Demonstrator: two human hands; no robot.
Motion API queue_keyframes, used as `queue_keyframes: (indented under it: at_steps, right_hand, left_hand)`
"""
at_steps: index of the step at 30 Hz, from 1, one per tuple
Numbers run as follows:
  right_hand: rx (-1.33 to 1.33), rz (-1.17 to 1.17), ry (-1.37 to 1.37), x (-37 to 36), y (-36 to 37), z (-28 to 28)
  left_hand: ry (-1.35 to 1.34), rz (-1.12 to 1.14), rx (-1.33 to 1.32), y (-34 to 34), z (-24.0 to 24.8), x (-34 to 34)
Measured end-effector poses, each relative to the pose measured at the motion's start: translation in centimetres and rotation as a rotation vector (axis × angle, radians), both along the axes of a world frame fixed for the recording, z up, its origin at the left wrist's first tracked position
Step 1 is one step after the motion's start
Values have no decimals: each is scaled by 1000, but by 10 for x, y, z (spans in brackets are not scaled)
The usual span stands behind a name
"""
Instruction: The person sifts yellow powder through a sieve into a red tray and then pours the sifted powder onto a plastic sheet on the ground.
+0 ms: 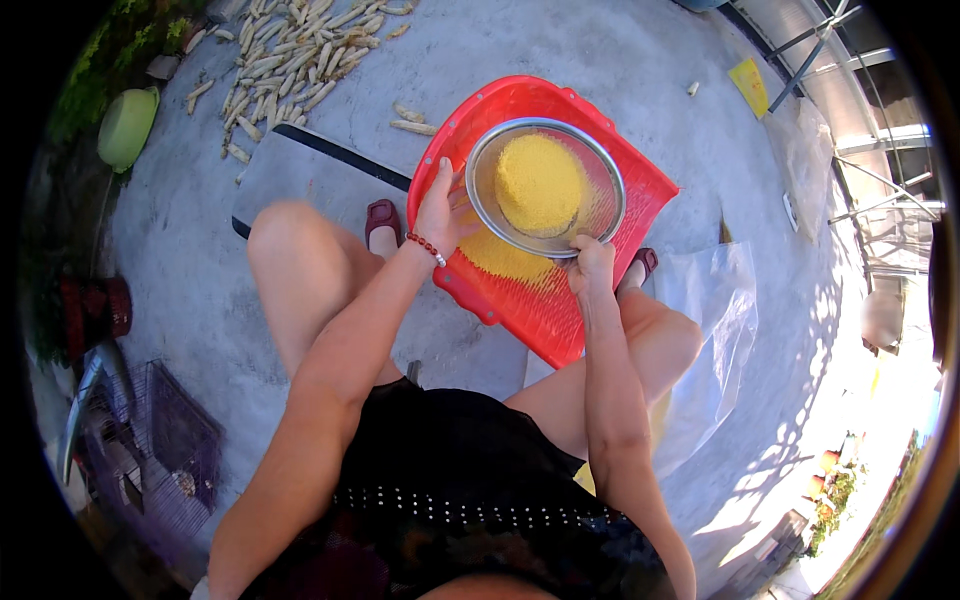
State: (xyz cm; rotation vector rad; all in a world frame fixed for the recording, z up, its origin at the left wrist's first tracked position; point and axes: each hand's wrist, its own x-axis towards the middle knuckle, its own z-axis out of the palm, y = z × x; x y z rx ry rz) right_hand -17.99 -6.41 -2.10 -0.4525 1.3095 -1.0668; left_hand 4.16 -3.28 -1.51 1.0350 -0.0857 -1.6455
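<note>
A round metal sieve (470,190) with a shiny rim hangs level over a red plastic winnowing basket (640,180). Heaped in its mesh is a mound of fine yellow grain (540,185). More of the yellow grain lies in the basket below, on the side nearer my left hand. At the sieve's near right edge, my right hand (591,264) is closed on the rim. My left hand (442,212) is held at the sieve's left side, thumb up and palm facing the rim. Its fingers are stretched out and a little blurred; whether they touch the rim I cannot tell.
Bare corn cobs (290,65) are strewn at the far left on the grey concrete floor. A grey board (300,175) with black edging lies left of the basket. Clear plastic sheeting (715,340) spreads at right. A green basin (128,130) and a wire cage (170,430) stand left.
</note>
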Motion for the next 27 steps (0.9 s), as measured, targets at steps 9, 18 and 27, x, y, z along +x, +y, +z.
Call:
queue_keyframes:
  at_steps: [9,18,27]
  right_hand:
    - [36,-3,1,-1,10,8]
    - [69,-18,-54,-7,4,-2]
    - [19,-148,-39,5,4,1]
  left_hand:
    - [-36,-72,5,1,0,-3]
    - [-65,-89,57,0,6,-9]
    - [-56,-35,118,-4,-5,-13]
